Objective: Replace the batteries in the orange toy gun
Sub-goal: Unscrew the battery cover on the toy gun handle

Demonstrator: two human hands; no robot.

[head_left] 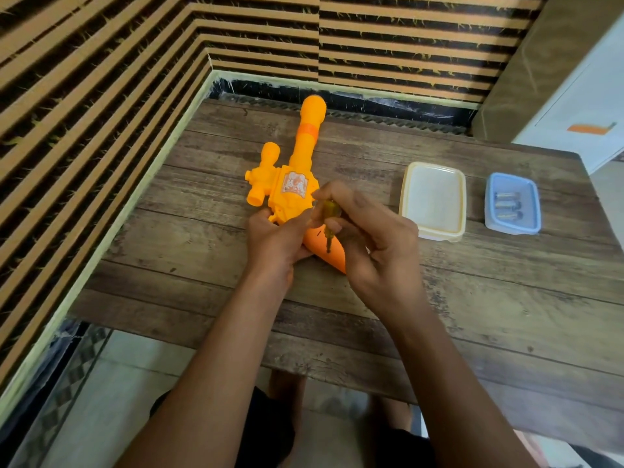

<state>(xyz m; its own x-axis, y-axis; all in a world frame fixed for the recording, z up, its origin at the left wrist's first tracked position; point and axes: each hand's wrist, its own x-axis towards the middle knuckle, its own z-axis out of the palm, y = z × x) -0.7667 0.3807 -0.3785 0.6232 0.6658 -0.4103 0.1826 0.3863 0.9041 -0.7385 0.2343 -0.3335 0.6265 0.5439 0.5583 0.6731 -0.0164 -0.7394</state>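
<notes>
The orange toy gun (297,163) lies on the wooden table (472,315), barrel pointing away from me toward the wall. My left hand (275,239) grips the gun at its trigger and handle area. My right hand (374,238) pinches a small screwdriver (329,217) with a yellow see-through handle; its tip stands on the orange grip (332,256). Three batteries (507,206) lie in a light blue tray (512,228) at the right.
A cream-yellow plastic tray (434,201) with nothing visible inside sits between the gun and the blue tray. A slatted wall runs along the table's far and left sides. A cabinet (574,96) stands at the far right. My knees show below the table's near edge.
</notes>
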